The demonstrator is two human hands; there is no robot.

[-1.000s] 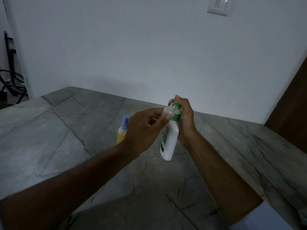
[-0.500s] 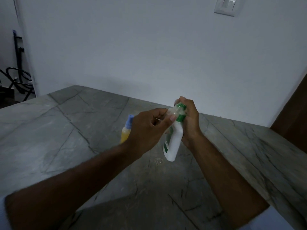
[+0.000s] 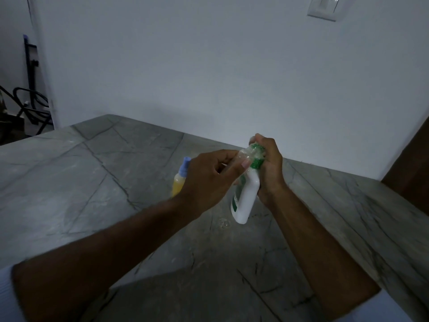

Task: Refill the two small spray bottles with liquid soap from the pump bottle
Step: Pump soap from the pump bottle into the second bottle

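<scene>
Left hand: the left hand (image 3: 209,180) is held above the bench, fingers curled, thumb and fingers pinching a small clear bottle (image 3: 246,155) at its side; this grip is closed on the bottle
Right hand: the right hand (image 3: 270,168) is wrapped round the top of the pump bottle (image 3: 245,198), fingers curled over the green pump head (image 3: 257,162); this grip is closed on the pump bottle
Pump bottle: white with a green label, tilted, its base low and to the left, its top up and to the right; it is held in the air, clear of the bench
Clear bottle: held against the green pump head, just left of it; whether any soap is in it cannot be told
Second spray bottle: a small bottle with yellow liquid and a blue cap (image 3: 182,176) stands upright on the bench, just left of and behind the left hand, partly hidden by it
Bench: grey stone with dark veins (image 3: 92,182), running to the far wall; a small wet-looking spot (image 3: 224,223) lies on it below the pump bottle
Wall: plain white (image 3: 209,66), with a light switch plate (image 3: 323,6) at the top right
Far left: dark metal frame (image 3: 30,89) beyond the bench edge
</scene>
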